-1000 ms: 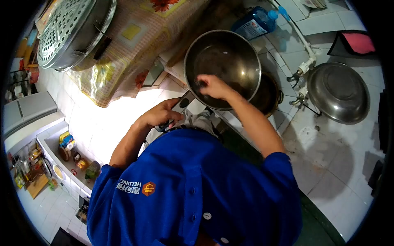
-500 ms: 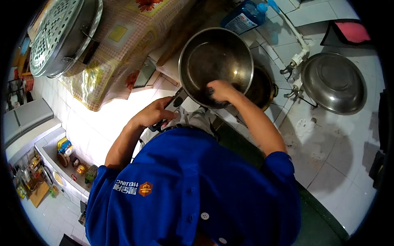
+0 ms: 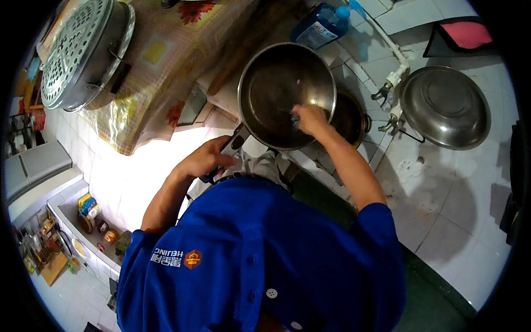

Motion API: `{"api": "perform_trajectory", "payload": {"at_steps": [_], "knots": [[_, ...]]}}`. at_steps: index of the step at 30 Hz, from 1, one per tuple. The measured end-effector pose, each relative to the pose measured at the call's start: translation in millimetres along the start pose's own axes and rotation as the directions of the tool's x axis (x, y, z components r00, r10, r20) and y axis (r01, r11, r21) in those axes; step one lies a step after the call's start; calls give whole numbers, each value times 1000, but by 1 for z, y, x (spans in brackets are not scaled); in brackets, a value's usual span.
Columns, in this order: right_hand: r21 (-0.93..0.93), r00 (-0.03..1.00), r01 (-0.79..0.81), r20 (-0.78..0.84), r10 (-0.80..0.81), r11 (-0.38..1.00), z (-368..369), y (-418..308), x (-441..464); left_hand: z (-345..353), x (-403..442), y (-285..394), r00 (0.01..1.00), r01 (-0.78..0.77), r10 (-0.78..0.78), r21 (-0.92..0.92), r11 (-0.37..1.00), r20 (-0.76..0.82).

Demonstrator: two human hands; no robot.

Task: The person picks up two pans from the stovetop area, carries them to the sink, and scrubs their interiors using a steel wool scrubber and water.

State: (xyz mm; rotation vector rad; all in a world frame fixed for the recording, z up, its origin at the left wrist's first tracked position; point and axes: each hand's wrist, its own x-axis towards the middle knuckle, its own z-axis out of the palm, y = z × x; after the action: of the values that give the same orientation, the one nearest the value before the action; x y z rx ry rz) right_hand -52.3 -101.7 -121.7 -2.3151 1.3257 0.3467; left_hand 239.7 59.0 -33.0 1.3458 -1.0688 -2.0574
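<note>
A deep metal frying pan point(image 3: 271, 83) with a worn, brownish inside is held tilted in front of my body. My left hand point(image 3: 207, 157) is wrapped round its black and silver handle point(image 3: 235, 143). Inside the pan, near the lower right wall, my right hand point(image 3: 311, 119) is closed on a small grey scouring pad point(image 3: 295, 117), which my fingers mostly cover. Beneath the pan's right side, a dark round pot point(image 3: 349, 119) shows in part.
A blue detergent bottle point(image 3: 319, 27) stands beyond the pan. Two wall taps point(image 3: 387, 91) and a metal basin point(image 3: 447, 108) are at the right. At the left, a large steamer pot point(image 3: 83, 55) sits by a table with a patterned cloth point(image 3: 149, 83).
My right hand with the scouring pad has moved right and slightly up inside the pan. The pan has shifted slightly left and down in view, my left hand still on its handle.
</note>
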Motion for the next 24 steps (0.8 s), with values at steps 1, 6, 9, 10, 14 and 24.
{"api": "perform_trajectory", "payload": {"at_steps": [1, 6, 9, 10, 14, 24], "knots": [[-68, 997, -28, -76, 23, 997, -5, 8, 1, -1, 1, 1, 1000, -3, 3, 2, 1000, -1], [304, 976, 171, 81, -204, 937, -31, -20, -33, -2, 1, 0, 1000, 7, -7, 10, 1000, -4], [45, 968, 15, 249, -25, 999, -19, -20, -30, -3, 3, -4, 1000, 4, -4, -14, 1000, 8], [-56, 984, -2, 176, 12, 998, -7, -2, -17, -3, 3, -6, 1000, -3, 4, -27, 1000, 24], [-257, 938, -62, -346, -32, 964, -9, 32, 16, -1, 1, 7, 1000, 12, -13, 27, 1000, 14], [290, 996, -22, 91, -5, 957, 15, -16, -7, 2, -3, 8, 1000, 26, -26, -38, 999, -8]]}}
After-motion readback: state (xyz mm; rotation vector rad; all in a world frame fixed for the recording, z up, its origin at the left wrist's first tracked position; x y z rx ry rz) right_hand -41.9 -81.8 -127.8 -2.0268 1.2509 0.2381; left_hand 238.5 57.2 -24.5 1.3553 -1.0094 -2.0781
